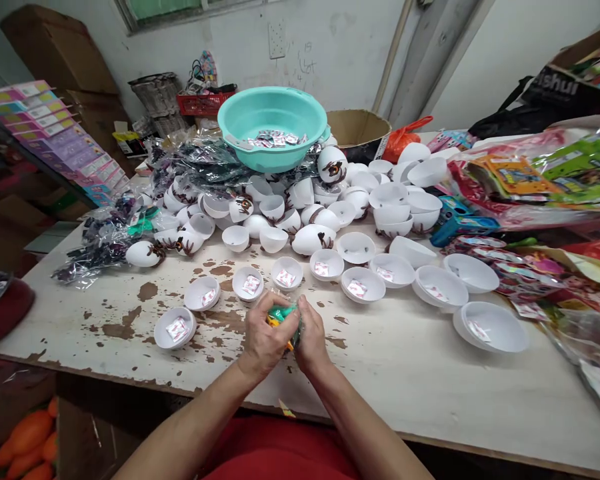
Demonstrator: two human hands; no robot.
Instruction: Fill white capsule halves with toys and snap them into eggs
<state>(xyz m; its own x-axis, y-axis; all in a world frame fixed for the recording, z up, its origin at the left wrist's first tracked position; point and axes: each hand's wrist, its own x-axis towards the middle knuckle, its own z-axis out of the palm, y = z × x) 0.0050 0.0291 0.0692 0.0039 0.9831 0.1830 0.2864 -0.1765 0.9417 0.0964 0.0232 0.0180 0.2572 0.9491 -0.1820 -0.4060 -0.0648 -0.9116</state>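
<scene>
Between my two hands, over the front part of the table, is a clear plastic bag (280,313) with green and orange pieces in it. My left hand (267,333) is closed round its left side, thumb and fingers pinching it. The fingers of my right hand (310,337) press on its other side. What exactly the pieces are cannot be made out. Just beyond my hands sit white half-egg shells, among them one shell (287,273) and another shell (248,285), each with a small printed packet inside. More such shells curve away to both sides.
Behind the shells lies a pile of white egg halves (315,239), some with brown printed marks. A turquoise basin (273,160) of small packets stands at the back. Bagged dark items (105,233) lie at left; colourful packages (525,180) crowd the right. The table (405,380) has peeling paint.
</scene>
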